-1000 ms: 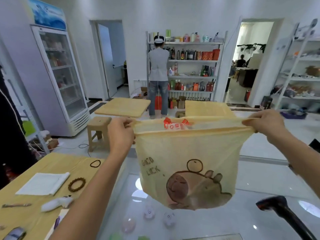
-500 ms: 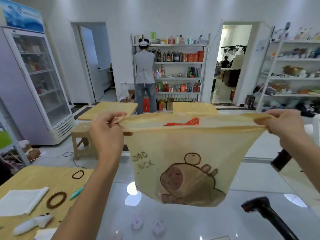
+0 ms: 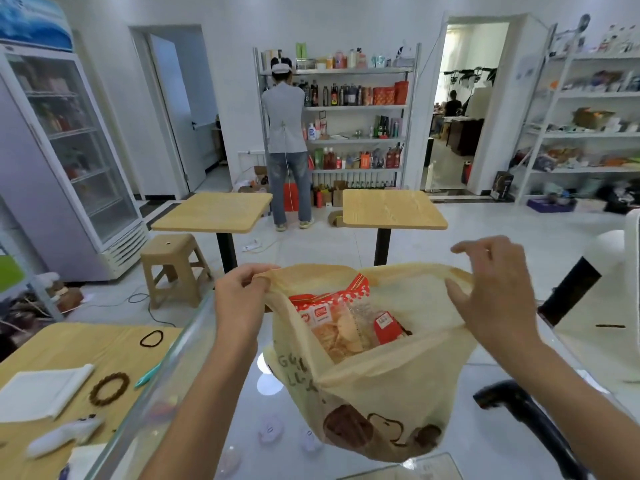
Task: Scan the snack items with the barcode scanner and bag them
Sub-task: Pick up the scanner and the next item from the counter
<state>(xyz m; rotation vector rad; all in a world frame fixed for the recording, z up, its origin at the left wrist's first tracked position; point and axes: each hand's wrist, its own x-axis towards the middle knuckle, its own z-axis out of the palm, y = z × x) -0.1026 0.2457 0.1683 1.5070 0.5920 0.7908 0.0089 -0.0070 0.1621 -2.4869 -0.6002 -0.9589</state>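
A pale yellow bag (image 3: 381,386) printed with a brown cartoon animal hangs over the glass counter (image 3: 263,379), its mouth wide. Inside lie a red-and-white snack packet of crackers (image 3: 329,323) and a small red packet (image 3: 386,323). My left hand (image 3: 239,299) grips the left rim of the bag with curled fingers. My right hand (image 3: 495,292) is at the right rim, its fingers straight and spread above the edge and the thumb touching the rim. The black barcode scanner (image 3: 512,407) stands on the counter at the lower right, apart from both hands.
A wooden table (image 3: 86,344) at the left holds a white cloth (image 3: 41,393), a bead bracelet (image 3: 109,389), a hair tie and a white device (image 3: 65,436). Further back are two tables, a stool (image 3: 173,268), a fridge, shelves and a person (image 3: 287,140).
The bag was held up and stretched flat between both hands; now it is lower with its mouth wide. My right hand's fingers have straightened off the rim.
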